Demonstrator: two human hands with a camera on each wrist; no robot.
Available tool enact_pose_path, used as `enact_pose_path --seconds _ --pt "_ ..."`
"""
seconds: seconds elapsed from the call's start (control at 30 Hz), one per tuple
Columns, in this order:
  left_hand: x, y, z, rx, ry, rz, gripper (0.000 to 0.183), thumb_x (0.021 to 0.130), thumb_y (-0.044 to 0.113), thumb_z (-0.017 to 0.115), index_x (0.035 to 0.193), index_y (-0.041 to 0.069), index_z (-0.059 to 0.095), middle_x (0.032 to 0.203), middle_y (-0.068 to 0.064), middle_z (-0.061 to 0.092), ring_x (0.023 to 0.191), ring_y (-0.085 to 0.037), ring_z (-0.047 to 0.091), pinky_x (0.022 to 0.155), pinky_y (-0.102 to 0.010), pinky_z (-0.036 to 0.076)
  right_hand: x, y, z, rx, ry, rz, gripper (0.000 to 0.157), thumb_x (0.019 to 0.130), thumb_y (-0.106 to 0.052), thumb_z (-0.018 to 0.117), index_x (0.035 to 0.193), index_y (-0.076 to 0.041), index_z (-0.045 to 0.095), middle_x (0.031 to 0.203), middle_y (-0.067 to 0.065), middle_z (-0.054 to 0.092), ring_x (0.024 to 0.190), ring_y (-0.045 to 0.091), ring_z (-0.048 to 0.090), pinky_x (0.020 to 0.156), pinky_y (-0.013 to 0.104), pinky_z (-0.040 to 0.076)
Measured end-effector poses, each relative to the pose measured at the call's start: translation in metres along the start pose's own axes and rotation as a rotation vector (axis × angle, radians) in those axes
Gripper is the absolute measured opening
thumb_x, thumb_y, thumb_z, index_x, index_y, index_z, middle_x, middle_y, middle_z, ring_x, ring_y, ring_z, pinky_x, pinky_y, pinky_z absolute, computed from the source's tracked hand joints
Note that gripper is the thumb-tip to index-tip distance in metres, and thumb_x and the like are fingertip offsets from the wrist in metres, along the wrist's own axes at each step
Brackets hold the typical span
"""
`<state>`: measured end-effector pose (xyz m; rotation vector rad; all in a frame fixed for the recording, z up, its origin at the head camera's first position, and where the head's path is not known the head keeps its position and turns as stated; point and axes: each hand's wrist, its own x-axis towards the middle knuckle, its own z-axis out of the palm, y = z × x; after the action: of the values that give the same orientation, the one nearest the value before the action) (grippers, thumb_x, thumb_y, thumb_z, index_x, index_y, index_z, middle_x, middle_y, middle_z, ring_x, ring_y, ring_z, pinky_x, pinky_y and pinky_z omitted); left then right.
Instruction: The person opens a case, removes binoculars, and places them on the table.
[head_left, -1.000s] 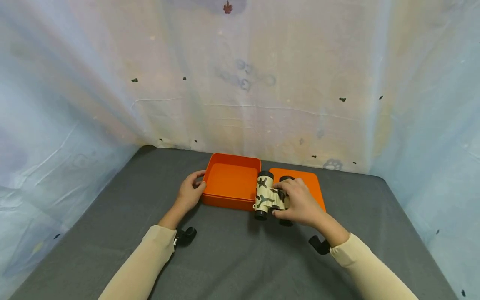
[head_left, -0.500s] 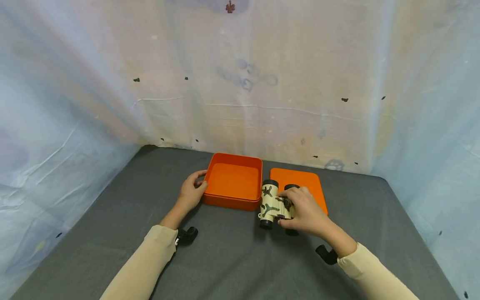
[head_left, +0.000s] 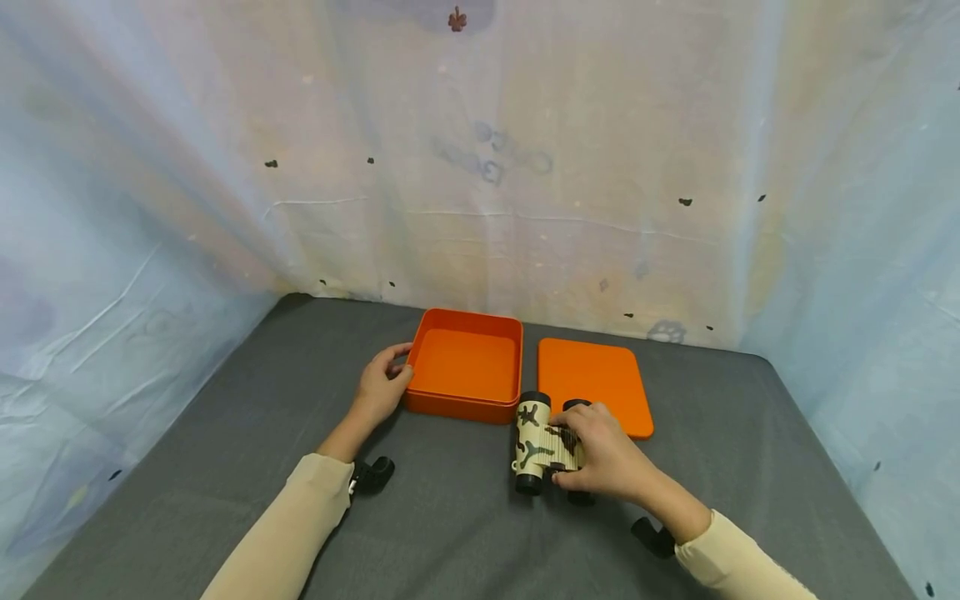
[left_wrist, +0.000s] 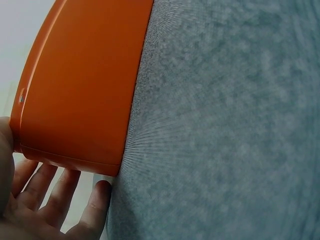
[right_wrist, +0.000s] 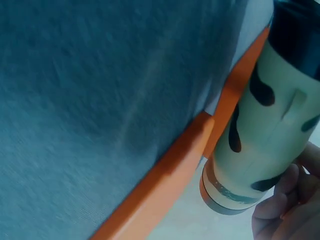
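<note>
Camouflage-patterned binoculars [head_left: 531,437] with black ends are held in my right hand [head_left: 611,454], fingers over the far side and thumb at the near side. In the right wrist view, one binocular barrel [right_wrist: 270,125] fills the right side, fingertips against it. Whether the binoculars touch the table cannot be told. My left hand [head_left: 381,387] rests against the left wall of a topless orange box [head_left: 461,407]. Its fingers extend along that wall in the left wrist view, and the thumb is near the rim. Nothing is visible inside the box [left_wrist: 80,80].
An orange lid [head_left: 596,375] lies flat to the right of the box, just beyond the binoculars. Dark grey cloth [head_left: 450,508] covers the table. Pale patterned curtains [head_left: 570,167] hang behind it and on both sides. A black wrist camera [head_left: 372,475] sits at each wrist.
My right hand has drawn the binoculars toward the front of the table, away from the box's right wall and off most of the lid. My left hand keeps its place at the box.
</note>
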<state>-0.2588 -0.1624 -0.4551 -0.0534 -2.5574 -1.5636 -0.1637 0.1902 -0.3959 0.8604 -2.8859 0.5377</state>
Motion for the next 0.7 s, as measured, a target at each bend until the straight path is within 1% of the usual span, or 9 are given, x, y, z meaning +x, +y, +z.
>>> enact_pose_path --seconds 0.13,0.27,0.4,0.7 --pt "0.0 0.0 0.0 -0.006 -0.001 0.007 0.043 0.094 0.017 0.055 0.137 0.012 0.053 0.141 -0.009 0.051 0.119 -0.031 0.059 0.1 -0.047 0.048 -0.004 -0.001 0.004 0.023 -0.029 0.013 0.066 0.063 -0.035 0.088 0.119 -0.01 0.063 0.112 -0.001 0.062 0.099 0.017 0.048 0.085 0.039 0.043" --pt "0.0 0.0 0.0 -0.008 0.0 0.007 0.042 0.094 0.018 0.055 0.136 0.012 0.054 0.14 -0.008 0.052 0.118 -0.03 0.059 0.1 -0.047 0.048 -0.008 -0.002 0.008 0.046 -0.047 0.009 0.065 0.064 -0.035 0.087 0.119 -0.01 0.063 0.114 -0.001 0.063 0.102 0.017 0.05 0.088 0.04 0.044" --pt "0.001 -0.001 0.0 -0.009 -0.004 0.004 0.043 0.094 0.019 0.055 0.137 0.014 0.054 0.141 -0.007 0.051 0.119 -0.03 0.059 0.1 -0.048 0.048 -0.01 -0.003 0.011 0.047 -0.054 0.006 0.065 0.064 -0.036 0.087 0.118 -0.01 0.063 0.113 -0.002 0.063 0.1 0.015 0.05 0.088 0.041 0.044" --pt "0.002 -0.004 0.0 -0.012 -0.003 0.004 0.043 0.094 0.02 0.056 0.137 0.015 0.054 0.14 -0.006 0.052 0.118 -0.03 0.059 0.1 -0.048 0.047 -0.013 -0.002 0.016 0.043 -0.086 0.04 0.066 0.064 -0.037 0.088 0.118 -0.011 0.063 0.112 -0.002 0.063 0.098 0.014 0.049 0.086 0.04 0.044"
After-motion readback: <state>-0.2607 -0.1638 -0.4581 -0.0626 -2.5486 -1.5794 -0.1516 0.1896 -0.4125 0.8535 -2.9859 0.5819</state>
